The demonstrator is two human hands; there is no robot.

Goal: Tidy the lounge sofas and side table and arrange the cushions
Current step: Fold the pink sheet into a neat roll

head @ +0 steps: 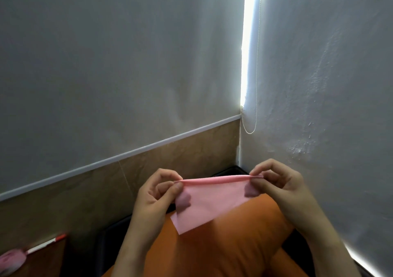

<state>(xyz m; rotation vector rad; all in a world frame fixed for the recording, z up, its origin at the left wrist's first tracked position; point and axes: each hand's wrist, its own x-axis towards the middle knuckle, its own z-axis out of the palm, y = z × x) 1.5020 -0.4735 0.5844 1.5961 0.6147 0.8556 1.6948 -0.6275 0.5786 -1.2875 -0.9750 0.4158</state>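
Note:
A thin pink sheet (210,200) is stretched between my two hands, its top edge rolled over. My left hand (157,193) pinches the sheet's left end between thumb and fingers. My right hand (276,183) pinches the right end the same way. Fingertips show as dark shapes through the sheet. Below it lies an orange cushion (223,247) on a dark sofa (110,234) in the room's corner.
A wooden side table (49,259) at the bottom left carries a white pen with a red cap (45,243) and a pink object (11,259). A grey roller blind (106,64) covers the window, its bead chain (254,106) hanging in the corner beside a rough white wall (329,85).

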